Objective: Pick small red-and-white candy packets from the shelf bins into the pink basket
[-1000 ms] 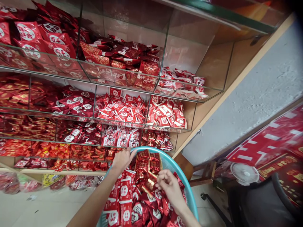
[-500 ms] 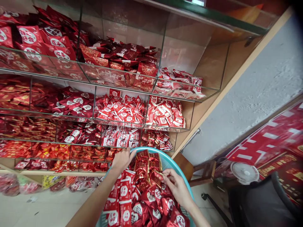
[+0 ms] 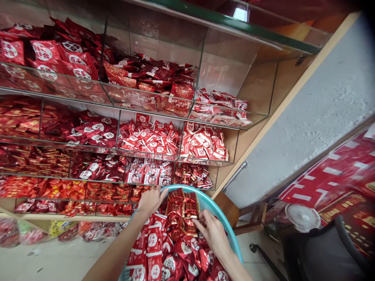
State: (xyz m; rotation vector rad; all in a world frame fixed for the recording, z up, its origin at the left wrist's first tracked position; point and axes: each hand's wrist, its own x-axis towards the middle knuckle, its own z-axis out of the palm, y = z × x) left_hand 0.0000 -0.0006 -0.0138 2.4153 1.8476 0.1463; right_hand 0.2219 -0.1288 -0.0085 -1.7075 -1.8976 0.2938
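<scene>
At the bottom centre, the basket (image 3: 218,208) rim is gripped by the left hand (image 3: 150,201); gold-red packets (image 3: 183,212) are pinched by the right hand (image 3: 212,232).

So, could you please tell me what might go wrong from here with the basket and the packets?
The teal basket is heaped with red packets, and only the left hand grips its far rim, so it might tip and spill. The right hand is digging among the red-and-gold packets, which could nudge loose ones over the edge. The glass shelf bins sit close ahead; a swing of the basket might knock them.
</scene>
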